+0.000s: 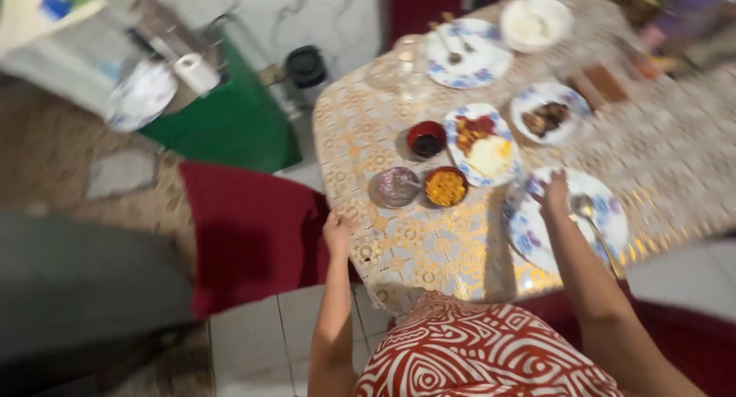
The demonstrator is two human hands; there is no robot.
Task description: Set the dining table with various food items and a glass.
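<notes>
My left hand (336, 233) rests on the near-left edge of a table covered with a gold-and-white lace cloth (418, 243). Over on the other side, my right hand (554, 191) touches the far rim of a white plate with blue flowers (537, 236); whether it grips the rim is too blurred to tell. A spoon (594, 228) lies on that plate. Just beyond sit a plate of rice and red food (483, 148), a small bowl of yellow food (445, 187), a clear glass bowl (393, 187) and a dark red bowl (426, 138).
Farther back stand a plate of dark food (548, 113), a flowered plate with spoons (468, 53) and a white bowl (535, 21). A red chair cushion (249, 232) is left of the table, with a green stand holding a plate (142, 94) behind it.
</notes>
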